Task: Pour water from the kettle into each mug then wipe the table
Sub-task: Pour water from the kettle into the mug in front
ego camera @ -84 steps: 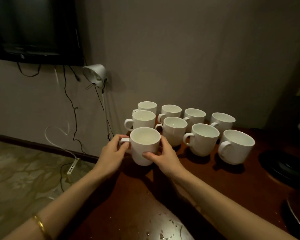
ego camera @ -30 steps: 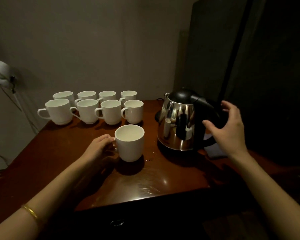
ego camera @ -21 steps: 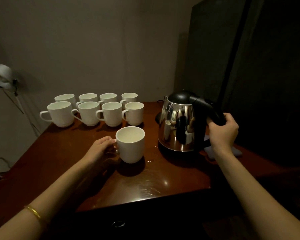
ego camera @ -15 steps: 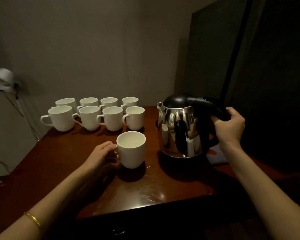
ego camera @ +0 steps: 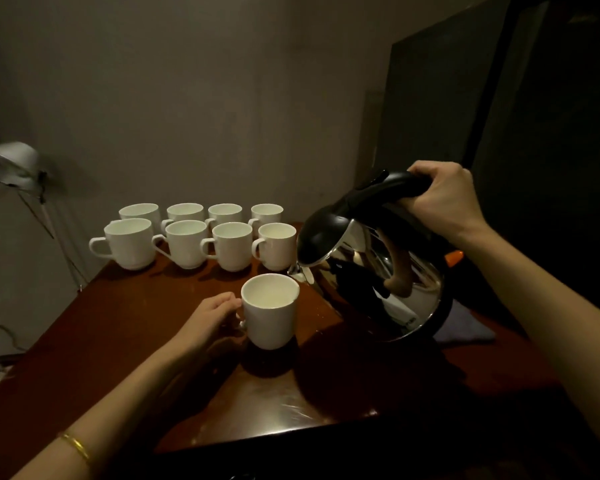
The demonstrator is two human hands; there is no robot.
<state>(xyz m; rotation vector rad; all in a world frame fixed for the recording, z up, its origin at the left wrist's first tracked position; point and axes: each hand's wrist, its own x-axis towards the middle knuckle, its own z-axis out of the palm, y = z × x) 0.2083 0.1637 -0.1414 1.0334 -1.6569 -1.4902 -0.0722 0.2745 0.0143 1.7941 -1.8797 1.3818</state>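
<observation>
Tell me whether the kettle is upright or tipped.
Tipped: the right hand holds the kettle off the table, spout angled down toward the near mug.

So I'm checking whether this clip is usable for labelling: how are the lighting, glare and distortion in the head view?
Head view: dim overall, the right side nearly black; the white mugs stand out; the kettle has a mirror-like body with reflections; a glare patch sits on the table near its front edge; wide-angle bending shows at the edges; the near mug is sharp.
</observation>
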